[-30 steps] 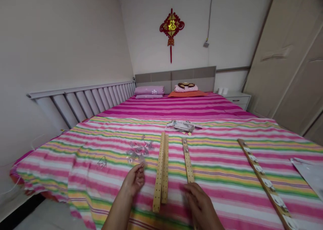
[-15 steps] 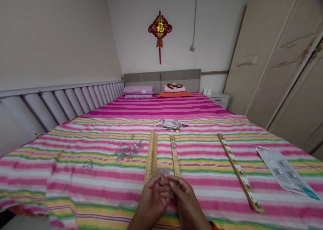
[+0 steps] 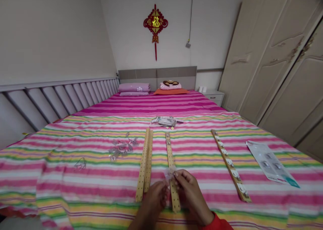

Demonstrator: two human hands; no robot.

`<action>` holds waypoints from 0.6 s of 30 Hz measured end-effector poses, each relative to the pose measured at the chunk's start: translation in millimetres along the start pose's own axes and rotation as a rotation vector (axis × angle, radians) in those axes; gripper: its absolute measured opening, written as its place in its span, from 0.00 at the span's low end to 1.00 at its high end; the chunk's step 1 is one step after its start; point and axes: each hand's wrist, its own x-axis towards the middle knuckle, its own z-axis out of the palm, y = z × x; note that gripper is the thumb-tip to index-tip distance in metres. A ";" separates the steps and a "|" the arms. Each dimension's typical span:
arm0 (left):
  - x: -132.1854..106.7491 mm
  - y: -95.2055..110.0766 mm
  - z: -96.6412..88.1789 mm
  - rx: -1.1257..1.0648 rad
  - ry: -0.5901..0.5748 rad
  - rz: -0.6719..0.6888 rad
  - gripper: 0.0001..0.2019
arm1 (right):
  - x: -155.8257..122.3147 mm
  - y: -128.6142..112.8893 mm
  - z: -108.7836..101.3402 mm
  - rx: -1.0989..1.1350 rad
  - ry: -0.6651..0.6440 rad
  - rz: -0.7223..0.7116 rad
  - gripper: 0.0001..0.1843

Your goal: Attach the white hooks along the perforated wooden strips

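Note:
My left hand point(image 3: 156, 195) and my right hand point(image 3: 188, 187) meet over the middle perforated wooden strip point(image 3: 174, 199). Between their fingertips is a small clear plastic piece point(image 3: 168, 173), pinched from both sides. A shiny bit shows at my right fingertips, too small to name. Two small metal fittings point(image 3: 168, 142) sit at the far end of the middle strip. Left of it lie two more perforated strips, a nearer one point(image 3: 141, 176) and one beside it point(image 3: 149, 156). My left hand partly covers the near end of the second one.
Clear plastic scraps point(image 3: 123, 147) lie to the left, with thin wire-like loops point(image 3: 80, 163) farther out. A wooden strip point(image 3: 226, 162) bearing several white-and-metal pieces lies right, beside a blister pack point(image 3: 271, 164). More packaging point(image 3: 165, 121) rests beyond the strips on the striped bedcover point(image 3: 96, 196).
My hands have drawn slightly apart, and the clear plastic piece is now over the middle strip. My right hand has moved right. The whole view has shifted a little.

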 end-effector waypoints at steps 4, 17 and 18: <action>9.1 12.4 -8.7 0.411 0.103 0.508 0.14 | 3.3 -5.3 -7.5 -0.141 -0.073 -0.052 0.21; 8.2 23.0 2.8 0.662 -0.051 0.755 0.06 | 4.5 -18.2 -18.2 -0.539 -0.029 -0.434 0.10; 10.0 21.7 3.7 0.646 -0.047 0.735 0.06 | 7.3 -17.4 -19.1 -0.469 -0.009 -0.373 0.13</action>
